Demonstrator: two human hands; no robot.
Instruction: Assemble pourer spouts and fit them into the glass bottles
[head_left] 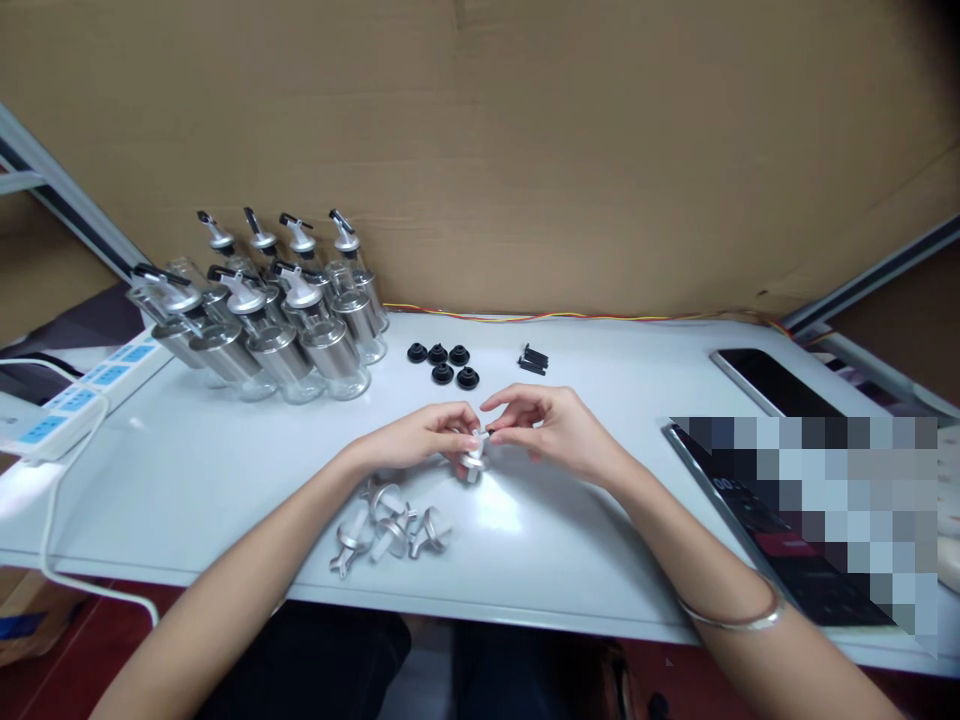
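A person works at a white table (585, 560), both bare hands meeting over a silver pourer (474, 462) held just above or against the tabletop; from here I cannot tell which. The left hand (431, 438) pinches the pourer between thumb and fingers. The right hand (555, 428) curls in close beside it, forefinger arched over the thumb, with a small dark piece (491, 432) showing between the thumb's tip and the pourer; whether the fingers grip that piece I cannot tell. A silver bangle (739, 620) circles the right forearm. Nearer the person than the pourer, and to its left, lies a cluster of loose pourers (394, 535) with pale stems, heaped on their sides. Beyond the pourer sit five black stoppers (467, 377), and beyond it to the right lies a small group of black strips (535, 357). Well to the pourer's left, glass-and-metal bottles (281, 355) stand together, several topped with spouts, a power strip (90, 395) past them. Well to its right lie a phone (772, 375) and a larger dark-screened device (750, 510), the latter partly masked by pixel blocks.
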